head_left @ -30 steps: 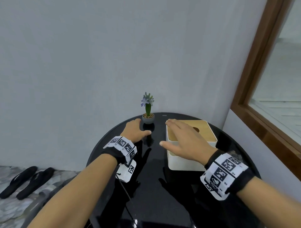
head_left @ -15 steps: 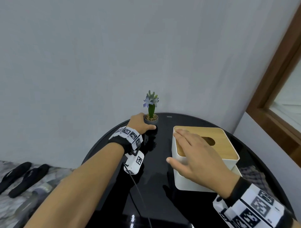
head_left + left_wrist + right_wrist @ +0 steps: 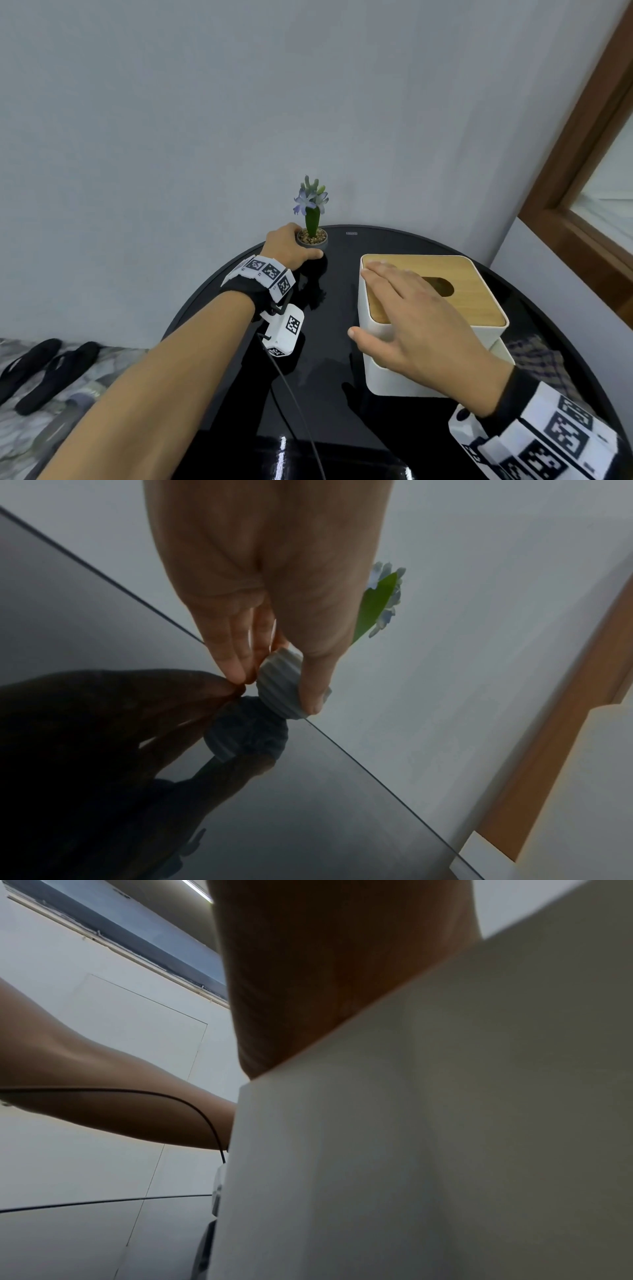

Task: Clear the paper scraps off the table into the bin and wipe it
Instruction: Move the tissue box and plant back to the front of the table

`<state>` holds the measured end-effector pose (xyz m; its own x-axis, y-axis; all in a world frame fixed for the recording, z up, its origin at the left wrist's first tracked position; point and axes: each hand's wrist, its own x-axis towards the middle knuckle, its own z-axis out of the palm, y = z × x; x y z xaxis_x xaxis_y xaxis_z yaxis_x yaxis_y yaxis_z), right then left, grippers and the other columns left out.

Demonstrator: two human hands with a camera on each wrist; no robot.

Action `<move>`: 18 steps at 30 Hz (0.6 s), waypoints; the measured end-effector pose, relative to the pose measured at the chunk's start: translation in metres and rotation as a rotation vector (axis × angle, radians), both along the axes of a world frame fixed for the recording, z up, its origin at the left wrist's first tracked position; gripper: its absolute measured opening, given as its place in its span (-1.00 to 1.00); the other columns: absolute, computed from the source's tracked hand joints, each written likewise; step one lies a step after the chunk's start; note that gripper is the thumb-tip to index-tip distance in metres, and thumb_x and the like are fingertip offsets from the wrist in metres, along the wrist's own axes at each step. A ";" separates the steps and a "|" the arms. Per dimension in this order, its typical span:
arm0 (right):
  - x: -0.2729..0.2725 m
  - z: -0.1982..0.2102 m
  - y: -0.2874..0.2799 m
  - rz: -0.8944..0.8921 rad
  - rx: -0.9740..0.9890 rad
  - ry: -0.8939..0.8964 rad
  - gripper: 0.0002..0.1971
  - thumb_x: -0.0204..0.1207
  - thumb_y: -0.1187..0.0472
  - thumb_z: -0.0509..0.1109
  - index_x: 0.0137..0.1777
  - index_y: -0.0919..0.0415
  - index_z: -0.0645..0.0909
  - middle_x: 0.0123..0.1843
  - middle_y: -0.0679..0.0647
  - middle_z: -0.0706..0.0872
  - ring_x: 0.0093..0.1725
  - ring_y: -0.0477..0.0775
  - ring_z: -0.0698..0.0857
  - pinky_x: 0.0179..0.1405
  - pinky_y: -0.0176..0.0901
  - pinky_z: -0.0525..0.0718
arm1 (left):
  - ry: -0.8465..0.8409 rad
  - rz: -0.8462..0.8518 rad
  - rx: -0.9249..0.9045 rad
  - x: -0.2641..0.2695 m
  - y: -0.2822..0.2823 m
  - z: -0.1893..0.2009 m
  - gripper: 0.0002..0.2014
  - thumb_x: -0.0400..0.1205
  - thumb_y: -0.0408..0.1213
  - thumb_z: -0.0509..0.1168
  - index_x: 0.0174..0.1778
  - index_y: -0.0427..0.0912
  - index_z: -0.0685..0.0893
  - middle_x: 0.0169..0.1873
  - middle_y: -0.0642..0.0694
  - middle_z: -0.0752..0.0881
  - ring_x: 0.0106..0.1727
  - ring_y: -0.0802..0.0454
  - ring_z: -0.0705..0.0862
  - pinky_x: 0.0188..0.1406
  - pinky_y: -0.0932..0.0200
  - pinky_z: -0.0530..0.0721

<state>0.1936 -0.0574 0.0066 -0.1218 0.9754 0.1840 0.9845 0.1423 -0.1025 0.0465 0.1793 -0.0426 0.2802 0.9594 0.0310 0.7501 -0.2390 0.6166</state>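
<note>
On the round glossy black table [image 3: 335, 346], a small grey ribbed plant pot [image 3: 312, 238] with a blue flower stands at the back edge. My left hand [image 3: 291, 246] grips the pot; in the left wrist view the thumb and fingers [image 3: 236, 666] pinch its sides [image 3: 279, 680]. My right hand [image 3: 397, 308] lies on the white tissue box [image 3: 476, 301], fingers straight on the wooden lid, thumb against the side wall. The box wall [image 3: 428, 1137] fills the right wrist view. I see no paper scraps and no bin.
A checkered cloth [image 3: 541, 359] lies on the table behind the box at the right. A grey wall stands close behind the table, and a wooden window frame [image 3: 582, 178] is at the right. Black slippers [image 3: 44, 370] lie on the floor at the left.
My left hand has moved forward to the pot and closed around it. My right hand has stayed on the tissue box lid. The view has drawn closer to the table.
</note>
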 end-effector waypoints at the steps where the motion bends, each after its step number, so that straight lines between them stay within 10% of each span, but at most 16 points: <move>1: 0.000 0.000 0.000 0.003 0.000 0.001 -0.21 0.48 -0.34 0.17 0.63 0.07 0.22 0.67 -0.01 0.26 0.64 -0.01 0.22 0.54 -0.21 -0.01 | -0.008 0.005 0.000 0.000 -0.001 0.000 -0.38 0.42 0.06 0.55 0.32 -0.17 0.62 0.17 -0.12 0.74 0.22 -0.08 0.66 0.05 0.23 0.47; 18: 0.002 -0.003 -0.001 0.020 0.038 0.025 -0.22 0.49 -0.29 0.24 0.62 0.12 0.25 0.67 0.02 0.28 0.64 0.00 0.22 0.58 -0.18 -0.01 | -0.040 -0.015 -0.031 -0.006 -0.030 0.007 -0.37 0.32 0.08 0.60 0.25 -0.11 0.66 0.06 -0.03 0.72 0.13 0.02 0.65 0.02 0.22 0.50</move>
